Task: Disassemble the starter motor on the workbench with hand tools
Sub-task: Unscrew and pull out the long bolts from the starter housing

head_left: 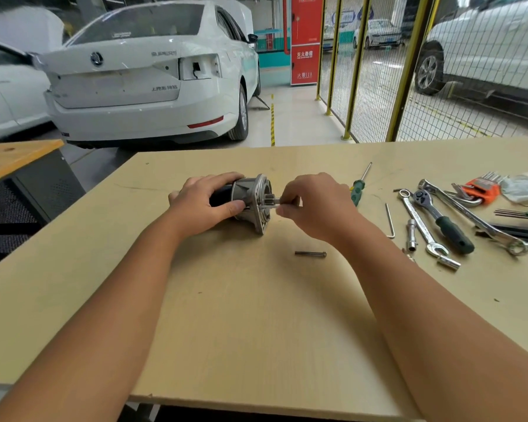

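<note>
The starter motor [253, 200] lies on its side in the middle of the workbench [256, 315], black body to the left, silver flanged nose housing to the right. My left hand [209, 201] is wrapped around the black body. My right hand [313, 202] pinches a thin metal bolt or pin [279, 203] sticking out of the housing face beside the pinion gear. A dark long bolt [310, 254] rests loose on the bench just in front of the motor.
To the right lie a green-handled screwdriver [359, 186], an L-shaped hex key [390, 220], a ratchet [442, 219], spanners [422, 226], sockets [448, 262] and an orange hex key set [482, 187]. White cars and a yellow mesh fence stand beyond the bench.
</note>
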